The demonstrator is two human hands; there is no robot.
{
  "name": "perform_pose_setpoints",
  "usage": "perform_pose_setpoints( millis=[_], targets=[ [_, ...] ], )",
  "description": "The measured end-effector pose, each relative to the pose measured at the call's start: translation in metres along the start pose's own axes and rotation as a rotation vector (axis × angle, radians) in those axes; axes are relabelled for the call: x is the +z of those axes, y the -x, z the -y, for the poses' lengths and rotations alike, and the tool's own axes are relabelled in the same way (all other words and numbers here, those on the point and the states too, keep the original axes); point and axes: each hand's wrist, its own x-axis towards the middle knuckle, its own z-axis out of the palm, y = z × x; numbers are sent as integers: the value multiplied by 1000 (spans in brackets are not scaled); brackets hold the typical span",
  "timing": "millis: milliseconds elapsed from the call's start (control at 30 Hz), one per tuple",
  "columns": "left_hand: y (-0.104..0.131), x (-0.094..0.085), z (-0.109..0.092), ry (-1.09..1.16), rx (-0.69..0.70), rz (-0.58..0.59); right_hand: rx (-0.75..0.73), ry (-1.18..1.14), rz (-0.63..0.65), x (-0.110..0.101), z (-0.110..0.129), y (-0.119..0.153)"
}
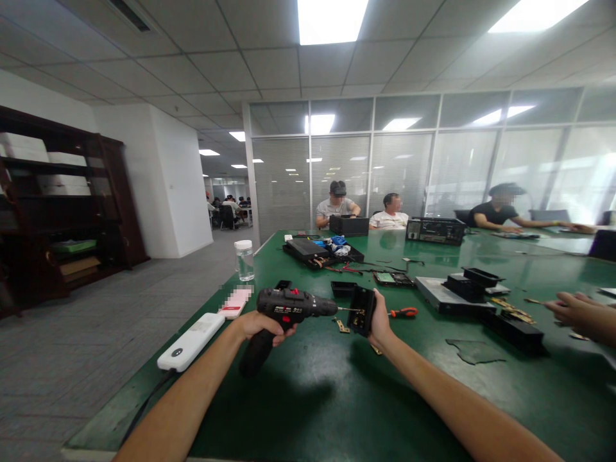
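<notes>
Left hand [269, 327] wrapped round drill [289, 304], right hand [380, 319] clasping box [368, 305], bit [347, 309] aimed inside. Brass parts [359, 320] still in, seemingly unfinished; strip [342, 326] loose, box's 8 o'clock.

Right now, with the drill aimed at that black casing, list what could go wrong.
The bit could slip and strike the right hand, which holds the black casing close by. If the left hand swings the drill wide, the lidded clear bottle near the edge of the table might topple.
</notes>
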Motion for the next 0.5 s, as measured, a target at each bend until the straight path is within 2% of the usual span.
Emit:
perform_pose_setpoints(
  millis=[500],
  targets=[
    [0,-1,1,1,-10,-3,-21,26,-20,2,0,2]
  ],
)
